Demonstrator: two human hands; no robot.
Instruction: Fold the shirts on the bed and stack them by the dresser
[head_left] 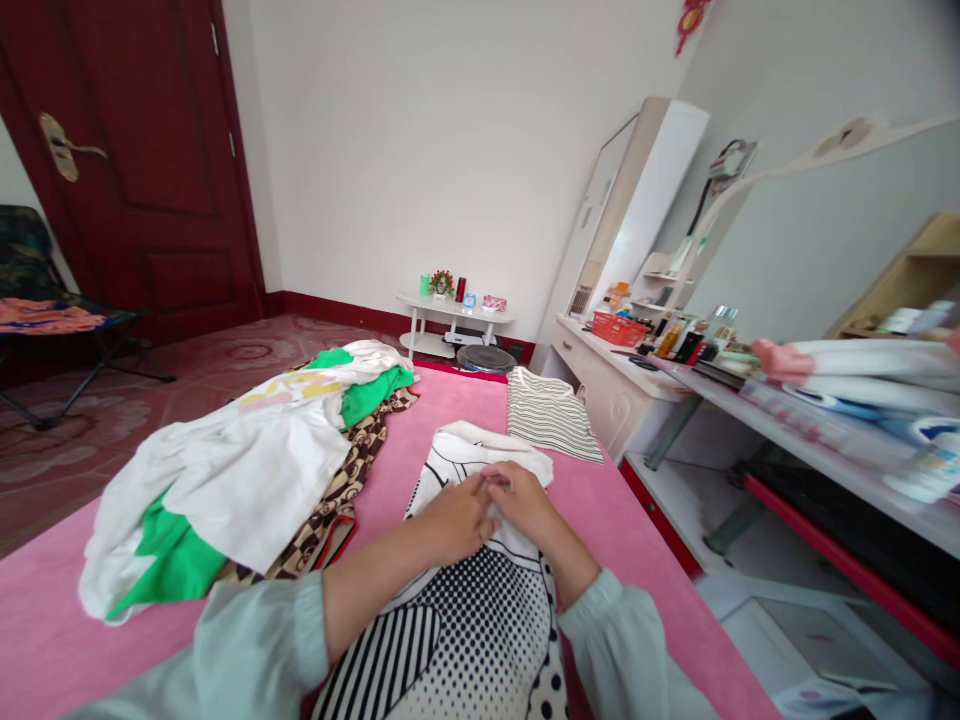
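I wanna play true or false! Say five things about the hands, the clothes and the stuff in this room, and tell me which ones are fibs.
1. The left hand and right hand are both at the black-and-white garment. True.
2. The sleeves are bright red. False: they are pale grey-green.
3. The white-and-green clothing lies partly over a brown patterned garment. True.
4. The striped top is under the white-and-green clothing. False: it lies apart from it, at the far right of the pink cover.
5. The red basket is on the floor. False: it sits on the white dressing table.
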